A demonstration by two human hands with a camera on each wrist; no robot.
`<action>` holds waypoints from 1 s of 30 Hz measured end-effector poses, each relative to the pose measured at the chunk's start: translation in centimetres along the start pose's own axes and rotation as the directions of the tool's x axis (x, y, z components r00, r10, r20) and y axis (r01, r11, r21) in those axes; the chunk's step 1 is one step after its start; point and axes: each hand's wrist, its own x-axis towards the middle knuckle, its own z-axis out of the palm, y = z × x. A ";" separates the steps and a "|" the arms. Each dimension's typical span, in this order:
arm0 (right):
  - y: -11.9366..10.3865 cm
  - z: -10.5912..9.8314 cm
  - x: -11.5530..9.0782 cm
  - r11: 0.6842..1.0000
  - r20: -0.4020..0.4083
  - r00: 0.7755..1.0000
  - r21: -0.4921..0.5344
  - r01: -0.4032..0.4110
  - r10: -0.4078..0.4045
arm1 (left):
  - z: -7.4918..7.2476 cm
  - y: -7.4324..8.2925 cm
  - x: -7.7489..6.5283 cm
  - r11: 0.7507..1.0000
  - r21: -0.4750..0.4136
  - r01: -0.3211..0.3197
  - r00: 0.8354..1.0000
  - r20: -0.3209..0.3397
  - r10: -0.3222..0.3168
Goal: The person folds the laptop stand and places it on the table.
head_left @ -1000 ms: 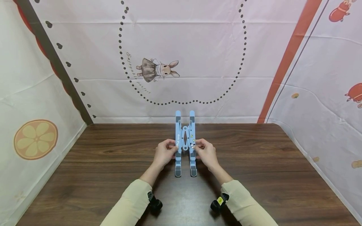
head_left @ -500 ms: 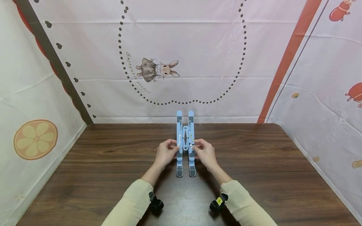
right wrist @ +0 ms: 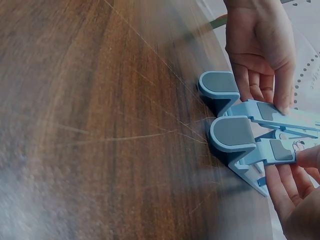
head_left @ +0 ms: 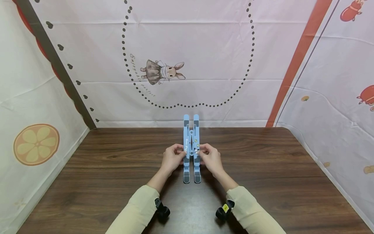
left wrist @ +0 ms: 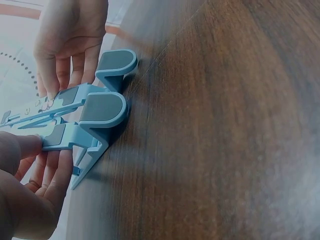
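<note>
A light blue folding laptop stand (head_left: 186,162) stands at the middle of the table, its two long arms close together and nearly parallel. Grey pads cover parts of the arms, and a small crossed linkage (head_left: 191,143) joins them. My left hand (head_left: 172,157) grips the left arm, thumb on top and fingers underneath. On the other side, my right hand (head_left: 211,158) pinches the right arm the same way, its thumb beside the printed cartoon. Both wrist views show the hooked front ends (left wrist: 104,107) and the angled legs (right wrist: 250,180) below.
The dark wooden table (head_left: 117,156) extends to both sides and toward the body. A printed pale cloth (head_left: 204,58) hangs behind it, and similar cloth rises at left and right. Black wrist cameras (head_left: 162,212) sit at both sleeves.
Both hands have moved inward, bringing the laptop stand's two arms closer together and narrowing the linkage between them. The grips stay the same.
</note>
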 end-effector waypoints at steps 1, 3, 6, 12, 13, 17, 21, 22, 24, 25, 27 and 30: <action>0.0 0.0 0.0 1.000 0.002 1.000 0.000 -0.001 0.001 | 0.0 0.0 0.0 1.000 0.001 -0.004 1.000 0.001 0.004; 0.0 0.0 0.0 1.000 0.005 1.000 0.000 -0.001 0.001 | 0.0 -0.1 0.0 1.000 -0.003 -0.017 1.000 0.003 0.017; 0.0 0.1 0.1 1.000 0.008 1.000 0.004 -0.009 0.009 | 0.1 -0.2 0.0 0.999 -0.003 -0.040 0.999 0.001 0.040; -0.1 0.3 0.0 1.000 0.009 1.000 0.007 -0.010 0.010 | 0.2 -0.1 0.0 1.000 -0.016 -0.013 1.000 0.004 0.013; -0.1 0.4 0.0 1.000 0.006 1.000 0.009 -0.009 0.009 | 0.2 -0.1 0.0 1.000 -0.016 -0.008 1.000 0.003 0.008; -0.1 0.5 -0.1 1.000 0.004 1.000 0.014 -0.001 0.001 | 0.2 0.0 -0.1 1.000 -0.021 -0.001 1.000 0.002 0.001; -0.2 0.6 -0.1 1.000 0.003 1.000 0.018 0.002 -0.002 | 0.3 0.1 -0.1 1.000 -0.028 -0.003 1.000 0.003 0.003; -0.2 0.6 -0.1 1.000 0.004 1.000 0.018 0.002 -0.002 | 0.3 0.1 -0.1 1.000 -0.031 -0.003 1.000 0.004 0.003; -0.2 0.6 -0.1 1.000 0.006 1.000 0.022 0.005 -0.005 | 0.4 0.1 -0.1 0.999 -0.034 -0.007 1.000 0.005 0.008; -0.2 0.7 -0.1 1.000 0.008 1.000 0.025 0.007 -0.007 | 0.4 0.1 -0.1 0.999 -0.036 -0.005 1.000 0.004 0.005; -0.2 0.7 -0.1 0.999 0.011 1.000 0.029 0.013 -0.013 | 0.4 0.1 -0.1 1.000 -0.027 -0.010 1.000 0.006 0.010; -0.2 0.8 -0.1 0.999 0.015 1.000 0.035 0.016 -0.016 | 0.4 0.1 -0.2 1.000 -0.017 -0.009 1.000 0.008 0.010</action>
